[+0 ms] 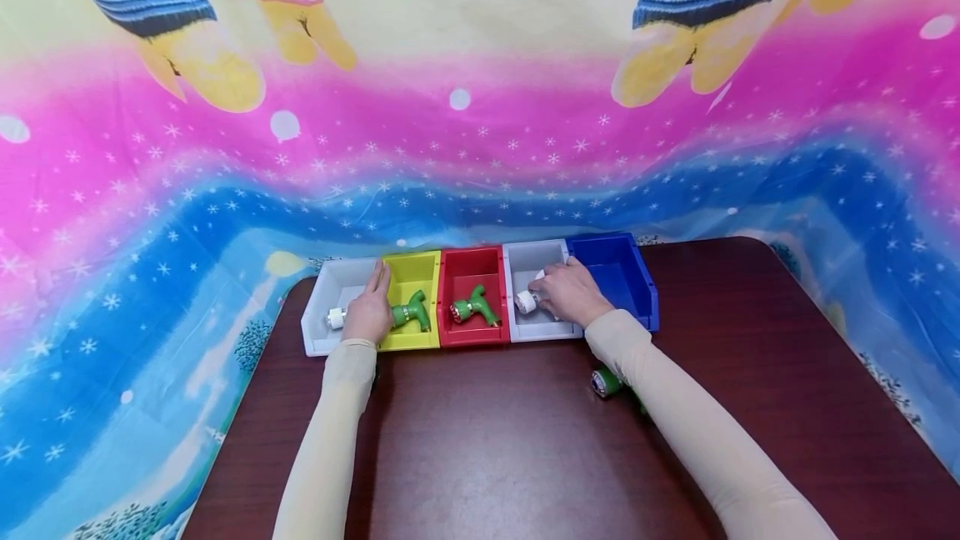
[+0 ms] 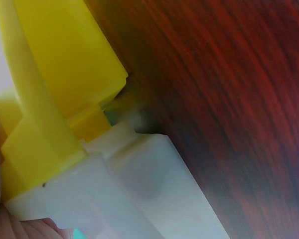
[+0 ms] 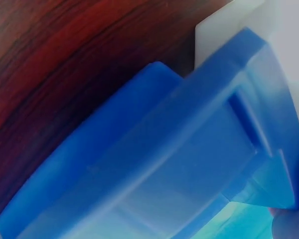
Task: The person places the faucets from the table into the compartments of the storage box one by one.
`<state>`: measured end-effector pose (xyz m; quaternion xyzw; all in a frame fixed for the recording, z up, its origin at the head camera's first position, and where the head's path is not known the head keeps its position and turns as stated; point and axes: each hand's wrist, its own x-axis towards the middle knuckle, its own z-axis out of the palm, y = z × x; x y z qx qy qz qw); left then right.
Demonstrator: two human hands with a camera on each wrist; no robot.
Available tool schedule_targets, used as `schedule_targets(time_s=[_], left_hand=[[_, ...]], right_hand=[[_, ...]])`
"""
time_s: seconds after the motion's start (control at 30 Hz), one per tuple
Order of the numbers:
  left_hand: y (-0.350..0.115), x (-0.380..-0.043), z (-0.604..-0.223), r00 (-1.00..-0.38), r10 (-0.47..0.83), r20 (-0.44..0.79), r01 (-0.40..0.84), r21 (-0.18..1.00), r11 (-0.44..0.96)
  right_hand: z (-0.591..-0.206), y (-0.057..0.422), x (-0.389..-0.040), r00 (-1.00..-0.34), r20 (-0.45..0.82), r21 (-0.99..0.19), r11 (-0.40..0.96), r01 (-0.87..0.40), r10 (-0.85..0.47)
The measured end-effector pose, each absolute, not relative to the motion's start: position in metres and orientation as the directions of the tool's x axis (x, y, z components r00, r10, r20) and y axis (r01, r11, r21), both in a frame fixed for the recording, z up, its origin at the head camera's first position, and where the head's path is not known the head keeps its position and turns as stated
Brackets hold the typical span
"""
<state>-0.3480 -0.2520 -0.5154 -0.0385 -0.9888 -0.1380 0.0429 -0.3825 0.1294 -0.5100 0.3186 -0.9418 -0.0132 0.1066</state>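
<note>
My left hand (image 1: 367, 311) lies over the wall between the left white bin (image 1: 318, 348) and the yellow bin (image 1: 408, 272), fingers fairly straight and pointing away. A white ribbed fitting (image 1: 336, 319) shows beside it in the white bin. A green faucet (image 1: 412, 312) lies in the yellow bin, one end behind this hand. My right hand (image 1: 573, 294) reaches into the second white bin (image 1: 536, 332), its bent fingers gripping a white fitting (image 1: 527, 301). The left wrist view shows the yellow bin's edge (image 2: 45, 99); the right wrist view, the blue bin (image 3: 154, 149).
Another green faucet (image 1: 476, 305) lies in the red bin (image 1: 471, 265), mid-row. On the brown table (image 1: 480, 457), a further green faucet (image 1: 606, 382) is partly covered by the right forearm. A patterned cloth (image 1: 480, 148) hangs behind the bins.
</note>
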Motion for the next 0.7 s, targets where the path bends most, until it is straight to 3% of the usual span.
schedule_targets(time_s=[0.7], left_hand=[[-0.2548,-0.353,-0.521,-0.994,0.059,0.09,0.081,0.271,0.959]], right_hand=[[-0.5152,0.1272,-0.3837,-0.776,0.156,0.159,0.791,-0.591,-0.612]])
